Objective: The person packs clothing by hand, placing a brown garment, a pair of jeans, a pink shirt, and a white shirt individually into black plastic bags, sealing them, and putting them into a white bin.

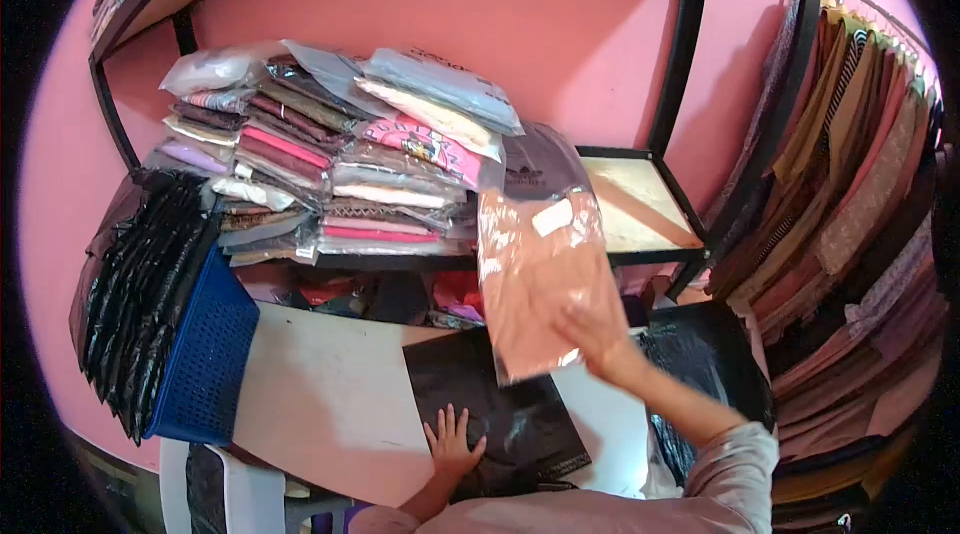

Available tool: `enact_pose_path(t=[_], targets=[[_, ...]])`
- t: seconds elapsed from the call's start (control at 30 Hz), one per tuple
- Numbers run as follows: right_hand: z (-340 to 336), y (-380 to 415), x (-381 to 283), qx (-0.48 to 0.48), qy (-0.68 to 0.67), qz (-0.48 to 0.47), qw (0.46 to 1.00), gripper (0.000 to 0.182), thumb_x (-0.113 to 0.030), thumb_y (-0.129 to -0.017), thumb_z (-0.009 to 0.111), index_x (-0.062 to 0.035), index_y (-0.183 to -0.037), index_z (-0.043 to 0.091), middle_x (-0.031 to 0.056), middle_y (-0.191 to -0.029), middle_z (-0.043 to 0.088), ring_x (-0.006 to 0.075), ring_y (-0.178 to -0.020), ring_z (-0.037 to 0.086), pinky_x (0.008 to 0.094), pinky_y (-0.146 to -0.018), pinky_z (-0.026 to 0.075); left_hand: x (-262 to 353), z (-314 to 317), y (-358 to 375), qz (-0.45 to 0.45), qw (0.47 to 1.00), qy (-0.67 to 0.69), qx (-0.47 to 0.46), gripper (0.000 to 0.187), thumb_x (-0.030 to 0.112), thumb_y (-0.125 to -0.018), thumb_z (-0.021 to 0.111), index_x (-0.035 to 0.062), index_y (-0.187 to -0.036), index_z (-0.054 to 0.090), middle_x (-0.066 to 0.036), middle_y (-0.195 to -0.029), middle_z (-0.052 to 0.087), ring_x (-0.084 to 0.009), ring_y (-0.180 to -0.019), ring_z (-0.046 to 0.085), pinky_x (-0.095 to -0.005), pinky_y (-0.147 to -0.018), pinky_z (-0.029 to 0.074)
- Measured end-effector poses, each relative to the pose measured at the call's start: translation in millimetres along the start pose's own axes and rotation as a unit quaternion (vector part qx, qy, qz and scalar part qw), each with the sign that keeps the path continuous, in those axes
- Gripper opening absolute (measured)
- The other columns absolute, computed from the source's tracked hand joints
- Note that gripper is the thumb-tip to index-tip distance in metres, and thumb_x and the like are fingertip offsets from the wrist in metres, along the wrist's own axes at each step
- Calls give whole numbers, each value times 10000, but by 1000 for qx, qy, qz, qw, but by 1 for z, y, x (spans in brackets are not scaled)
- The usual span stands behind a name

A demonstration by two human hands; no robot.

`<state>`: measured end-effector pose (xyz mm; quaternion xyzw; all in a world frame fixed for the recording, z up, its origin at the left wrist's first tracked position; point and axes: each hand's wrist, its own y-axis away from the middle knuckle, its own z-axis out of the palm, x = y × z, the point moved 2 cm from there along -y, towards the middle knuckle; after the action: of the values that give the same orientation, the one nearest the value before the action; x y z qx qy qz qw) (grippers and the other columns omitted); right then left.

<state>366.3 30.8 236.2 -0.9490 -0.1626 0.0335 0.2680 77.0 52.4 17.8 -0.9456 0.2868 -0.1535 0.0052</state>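
Observation:
My right hand (597, 339) grips the lower right part of a peach-coloured folded garment in a clear plastic bag (540, 279). The packet hangs tilted above the table, with a white label near its top. Behind its upper end shows a dark packed garment (540, 159). My left hand (455, 444) lies flat with its fingers spread, on the left edge of a black plastic mailing bag (500, 404). That bag rests on the white table (330, 384) in front of me, and the packet's lower end covers part of it.
Stacks of bagged clothes (340, 154) fill the shelf behind the table. A blue basket (215, 354) stands at the left beside many black plastic bags (140, 294). More black plastic (710, 364) lies at the right. Clothes (850, 184) hang on a rail at far right.

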Motion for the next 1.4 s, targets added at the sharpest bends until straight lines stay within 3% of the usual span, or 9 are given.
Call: enact_pose_path(t=[0.3, 0.4, 0.53, 0.6, 0.7, 0.93, 1.1, 1.2, 1.4], targets=[[108, 178, -104, -207, -215, 51, 953, 667, -62, -654, 555, -103, -1289, 354, 197, -1268, 397, 368, -1198, 332, 425, -1018, 243, -1, 2, 2, 13, 1000, 22, 15, 668, 425, -736, 548, 95, -1285, 359, -174, -1373, 237, -338, -1272, 194, -569, -1007, 42], [78, 154, -87, -85, -290, 139, 943, 636, -96, -649, 608, -73, -1245, 387, 228, -1230, 407, 364, -1175, 351, 428, -985, 286, 1, -2, 2, -16, 999, 26, 23, 597, 384, -736, 567, 82, -1231, 426, -171, -1366, 243, -343, -1240, 235, -572, -995, 67], [149, 190, -33, 39, -170, 330, 928, 546, -117, -656, 593, -23, -1172, 439, 230, -1156, 476, 366, -1056, 460, 424, -872, 383, 24, -7, -2, -67, 985, 160, 3, 447, 275, -736, 599, 32, -1102, 517, -191, -1105, 528, -337, -1010, 498, -409, -854, 386], [224, 229, -5, -12, -343, 530, 776, 404, -225, -666, 664, -16, -980, 519, 200, -957, 567, 369, -904, 543, 391, -751, 449, 31, 22, -1, -133, 939, 318, -2, 422, 250, -736, 605, -5, -1061, 521, -152, -810, 622, -299, -746, 599, -338, -671, 476], [191, 202, -12, -105, -337, 564, 746, 439, -249, -665, 665, -15, -996, 499, 195, -829, 583, 379, -788, 569, 382, -665, 468, 27, 53, -5, -161, 920, 357, 12, 427, 195, -709, 631, -32, -1052, 517, -115, -704, 625, -220, -618, 606, -311, -592, 480], [151, 144, -56, 127, -327, 483, 802, 325, -241, -712, 626, -2, -924, 565, 281, -975, 526, 417, -790, 562, 428, -697, 463, 72, 44, -23, -144, 828, 542, -3, 502, 91, -697, 593, -54, -1159, 463, -82, -751, 615, -115, -646, 558, -261, -594, 459], [104, 83, -87, -287, -173, 445, 830, 690, -473, -750, 551, 11, -1221, 406, 281, -1033, 490, 399, -906, 544, 421, -793, 450, 100, 56, -17, -103, 834, 541, 1, 334, 94, -723, 554, -6, -1042, 543, -105, -767, 611, -157, -677, 562, -284, -620, 444], [113, 78, -94, -349, -108, 425, 828, 811, -571, -717, 541, 24, -1245, 380, 257, -1070, 476, 379, -918, 556, 400, -796, 459, 105, 50, -4, -62, 858, 510, -16, 216, 110, -751, 529, -23, -920, 551, -141, -762, 596, -190, -702, 563, -318, -645, 440], [154, 113, -75, -286, -61, 357, 887, 236, -95, -742, 501, 29, -925, 583, 219, -1031, 528, 327, -837, 601, 353, -677, 513, 86, 7, 31, 49, 875, 476, -80, 169, 111, -817, 517, 11, -907, 618, -110, -832, 601, -195, -781, 571, -292, -713, 436]])
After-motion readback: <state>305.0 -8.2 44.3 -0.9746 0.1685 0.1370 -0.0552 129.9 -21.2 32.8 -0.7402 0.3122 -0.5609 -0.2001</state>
